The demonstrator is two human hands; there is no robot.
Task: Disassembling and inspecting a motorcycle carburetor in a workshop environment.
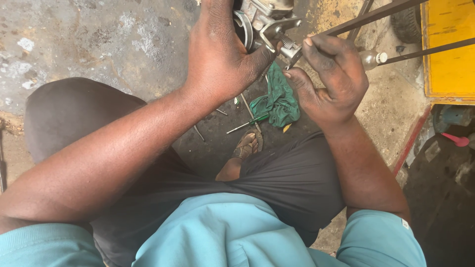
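Observation:
My left hand (pixel 222 54) grips a grey metal engine part (pixel 267 20), like a carburetor, holding it up at the top of the view. My right hand (pixel 334 79) pinches a small threaded fitting with a spring (pixel 288 45) on the part's right side, fingertips closed on it. Both hands are smeared with grease. I sit with dark shorts over my knees and a light blue shirt.
On the oily concrete floor below lie a green rag (pixel 278 101), a green-handled screwdriver (pixel 247 124) and thin metal rods (pixel 199 133). My sandalled foot (pixel 247 146) is between my knees. Dark metal bars (pixel 366 20), a small bottle (pixel 372 58) and a yellow panel (pixel 448 49) stand at right.

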